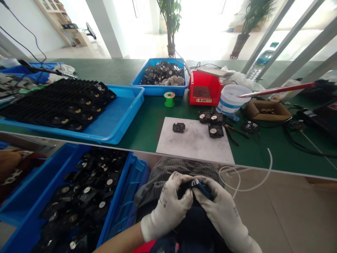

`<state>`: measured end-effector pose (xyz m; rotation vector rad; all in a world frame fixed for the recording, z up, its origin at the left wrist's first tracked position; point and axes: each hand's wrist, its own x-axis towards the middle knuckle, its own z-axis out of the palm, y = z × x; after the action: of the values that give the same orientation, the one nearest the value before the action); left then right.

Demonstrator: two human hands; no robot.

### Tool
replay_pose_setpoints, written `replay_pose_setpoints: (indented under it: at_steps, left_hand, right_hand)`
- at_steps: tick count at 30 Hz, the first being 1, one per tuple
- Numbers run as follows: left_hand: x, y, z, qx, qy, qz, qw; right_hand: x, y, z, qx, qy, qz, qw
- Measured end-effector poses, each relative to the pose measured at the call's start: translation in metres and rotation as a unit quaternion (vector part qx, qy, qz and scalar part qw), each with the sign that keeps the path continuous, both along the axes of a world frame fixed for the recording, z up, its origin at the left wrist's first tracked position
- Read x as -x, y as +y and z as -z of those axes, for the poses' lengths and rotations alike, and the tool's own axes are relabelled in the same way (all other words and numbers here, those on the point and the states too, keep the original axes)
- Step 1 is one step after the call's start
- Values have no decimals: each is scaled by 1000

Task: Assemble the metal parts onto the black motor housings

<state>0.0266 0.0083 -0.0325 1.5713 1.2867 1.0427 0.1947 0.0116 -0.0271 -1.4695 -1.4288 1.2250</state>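
My left hand, in a white glove, is closed on a small black part above my lap, below the table's front edge. My right hand, also gloved, is wrapped round a dark blue object right beside that part. Much of both items is hidden by my fingers. On the white sheet on the table lie a black module and, to the right, another black module with a white disc. More such modules touch it at the sheet's back edge.
A blue tray with stacked black panels stands left; a blue bin of modules is lower left. Behind the sheet are a green spool, a parts tray, a red bin and a white bucket. Pliers lie right.
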Motion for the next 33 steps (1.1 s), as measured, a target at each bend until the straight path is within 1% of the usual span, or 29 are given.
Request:
replay_pose_setpoints:
  at_steps: [3, 5, 8, 11, 12, 14, 15, 17, 18, 19, 20, 21, 23, 25, 27, 28, 30, 32, 33]
  left_hand:
    - [-3, 1, -3, -11, 4, -2, 1000]
    - [-5, 4, -5, -11, 4, -6, 1000]
    - [-8, 14, -5, 24, -7, -26, 999]
    - [-4, 25, -6, 67, -33, -29, 997]
    - [-2, 27, -6, 83, -59, -20, 995]
    - [1, 28, -7, 122, -153, 11, 981]
    - [2, 26, -7, 145, -213, 28, 966]
    - [0, 21, -5, 184, -318, 43, 929]
    - [-3, 19, -4, 195, -348, 32, 917]
    - [-6, 16, -2, 201, -365, 9, 909]
    - [-9, 14, 0, 205, -375, -16, 904]
    - [-11, 12, 1, 208, -383, -35, 899]
    - [-9, 9, 2, 203, -412, -50, 887]
    - [-2, 6, 2, 208, -456, -28, 865]
    - [7, 2, 2, 216, -482, -8, 849]
    - [12, 1, 2, 223, -481, 1, 848]
    - [18, -3, 1, 240, -462, 15, 854]
    - [20, -6, 0, 258, -428, 23, 866]
    - [20, -7, -1, 270, -403, 25, 874]
  right_hand:
    - [1, -2, 3, -33, -11, 14, 999]
    - [2, 0, 4, -39, -13, 31, 999]
    - [7, 11, 6, 7, 12, 72, 997]
    - [9, 25, 7, 54, 48, 87, 994]
    - [9, 29, 5, 59, 56, 85, 993]
    - [8, 33, -1, 82, 102, 89, 987]
    - [8, 33, -5, 105, 143, 93, 980]
    - [8, 30, -13, 152, 243, 110, 952]
    - [9, 27, -15, 171, 285, 119, 935]
    - [10, 23, -17, 185, 311, 128, 923]
    - [10, 19, -16, 192, 318, 132, 919]
    - [11, 15, -15, 199, 312, 129, 920]
    - [9, 7, -9, 194, 279, 98, 935]
    - [2, 1, -2, 147, 235, 56, 959]
    - [-9, -3, 5, 85, 178, 42, 979]
    - [-15, -5, 7, 65, 146, 45, 986]
    - [-25, -9, 9, 51, 82, 54, 994]
    - [-30, -13, 7, 56, 45, 50, 996]
    - [-31, -14, 5, 64, 44, 45, 996]
